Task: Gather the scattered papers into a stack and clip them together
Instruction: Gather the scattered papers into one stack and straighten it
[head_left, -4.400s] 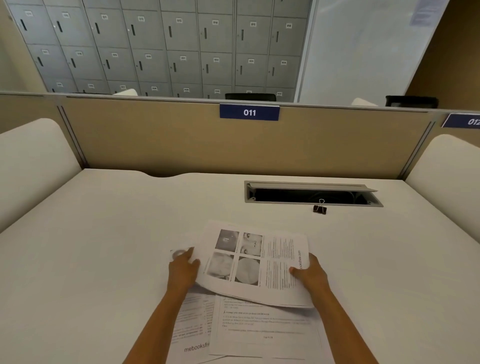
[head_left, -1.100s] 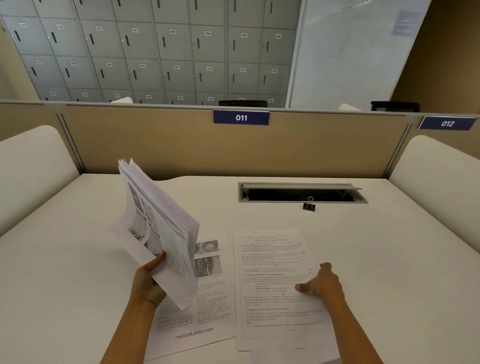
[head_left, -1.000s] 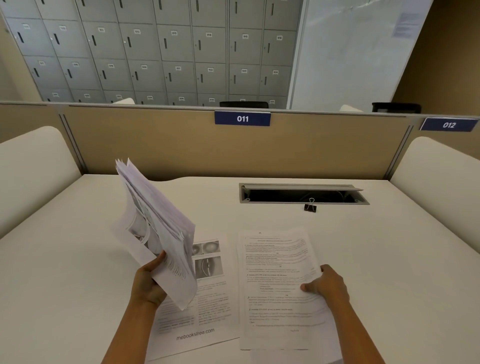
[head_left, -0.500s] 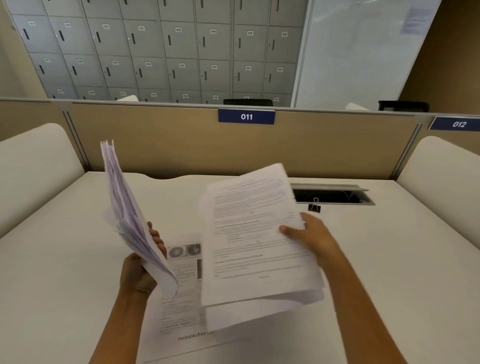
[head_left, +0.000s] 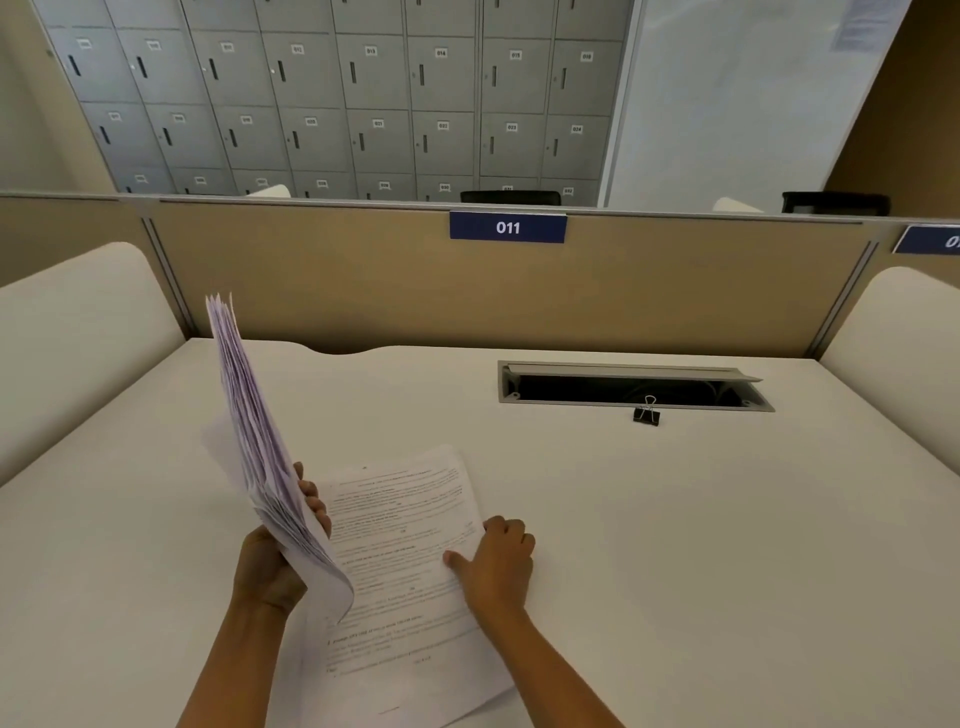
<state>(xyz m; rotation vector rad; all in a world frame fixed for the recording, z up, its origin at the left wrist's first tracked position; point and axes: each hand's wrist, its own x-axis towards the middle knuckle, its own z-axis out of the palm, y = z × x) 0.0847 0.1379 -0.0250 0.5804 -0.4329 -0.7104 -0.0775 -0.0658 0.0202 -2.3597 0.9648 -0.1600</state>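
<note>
Gathering is the step in hand; clipping has not begun. Nearest the camera, flat sheets (head_left: 410, 587) lie on the desk (head_left: 727, 545) between the forearms, text side up, with at least one further sheet showing beneath at the near edge, slightly askew. The right hand (head_left: 496, 566) rests on the right margin of the top sheet, fingers curled and thumb laid flat on the paper, pressing rather than gripping. The left hand (head_left: 272, 564) is closed round the lower corner of the held bundle (head_left: 249, 431), which stands nearly edge-on and leans up and away, its upper edges fanned and uneven.

Judgement: the next move calls for the flat sheets to be joined with the held bundle, the edges squared against the desk, and the right hand freed to fetch the clip. An untidy top edge may prevent the clip from catching every sheet.

Compared with half a second ago, the sheets then lifted in the right hand now lie on the desk over the illustrated page, which is no longer visible; the left hand keeps its bundle upright as before.

Farther off, the binder clip (head_left: 646, 414) stands untouched just in front of the cable tray (head_left: 634, 387), well apart from both hands. Beyond it is the partition (head_left: 363, 291).
</note>
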